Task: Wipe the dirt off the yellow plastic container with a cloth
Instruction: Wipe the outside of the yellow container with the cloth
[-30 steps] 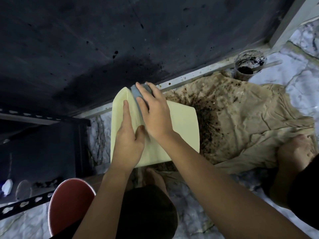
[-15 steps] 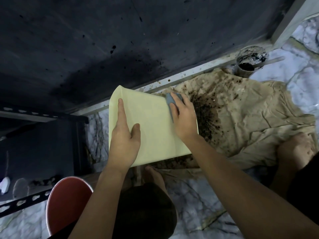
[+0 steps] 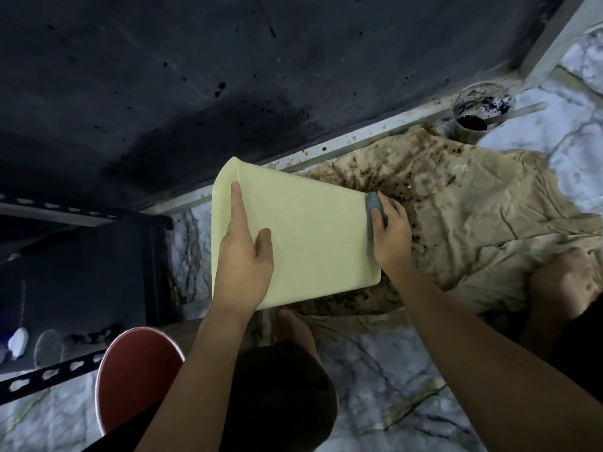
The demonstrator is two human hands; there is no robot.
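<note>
A person's left hand (image 3: 243, 256) lies flat and open on the broad upturned face of a yellow plastic container (image 3: 306, 236), index finger stretched toward the far edge and thumb splayed to the right, steadying it. The right hand (image 3: 390, 233) is curled around a small grey-blue cloth (image 3: 372, 210), pressing it against the container's right-hand edge (the fingers wrap over that side, so their tips are hidden).

The container is held tipped on its side above the floor, just in front of the person's knees. Its long axis runs roughly left to right across the view, slanting slightly downward to the right; the wider, rounded end sits at the upper left, near a pale metal rail (image 3: 326, 151) at the foot of a dark wall (image 3: 228, 76), and the narrower end points right toward the wiping hand. The face in view looks clean and evenly pale.

Beneath and to the right of the container a crumpled tan sheet (image 3: 473, 216) is spread on the marble-patterned floor (image 3: 391, 370), heavily spattered with dark brown specks close to the right hand. At the sheet's far corner stands a small clear cup (image 3: 479, 109) smeared with black residue, a flat stick (image 3: 518, 112) resting across its rim. A bare foot (image 3: 564, 282) presses on the sheet at right, another (image 3: 293, 327) shows below the container. A red stool seat (image 3: 130, 370) sits at lower left, beside a dark slotted-metal rack (image 3: 81, 272).
</note>
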